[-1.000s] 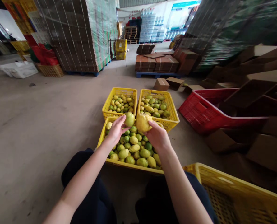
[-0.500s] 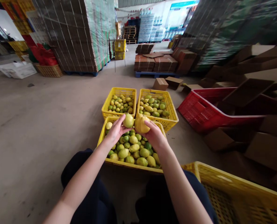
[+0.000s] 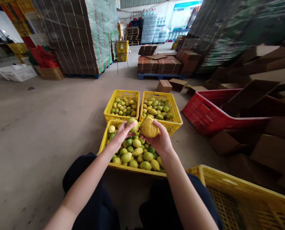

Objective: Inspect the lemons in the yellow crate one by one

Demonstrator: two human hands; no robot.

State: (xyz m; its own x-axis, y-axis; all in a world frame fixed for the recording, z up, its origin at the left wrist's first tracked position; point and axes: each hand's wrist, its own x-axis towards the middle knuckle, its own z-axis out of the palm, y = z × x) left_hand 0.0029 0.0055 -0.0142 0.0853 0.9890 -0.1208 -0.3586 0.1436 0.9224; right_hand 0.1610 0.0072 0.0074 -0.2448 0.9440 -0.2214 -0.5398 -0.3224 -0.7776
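Note:
My left hand (image 3: 122, 135) is closed around a round green-yellow lemon (image 3: 132, 125), its thumb lying across the top. Just to the right, my right hand (image 3: 161, 138) grips a larger, ribbed yellow lemon (image 3: 149, 127). Both fruits are held side by side above the near yellow crate (image 3: 135, 170), which holds several green and yellow lemons (image 3: 137, 151). Behind it stand the back left yellow crate (image 3: 105, 112) and the back right yellow crate (image 3: 178, 121), each with more fruit inside.
Another yellow crate (image 3: 248, 188) stands at the lower right. A red crate (image 3: 200, 110) lies to the right among cardboard boxes (image 3: 269, 153). Farther back are flattened cardboard stacks (image 3: 168, 65) on a blue pallet (image 3: 161, 76) and tall wrapped stacks (image 3: 70, 38).
The larger yellow lemon has turned in my right hand and shows its ribbed side. My left thumb has shifted over the green-yellow lemon. The view has moved slightly.

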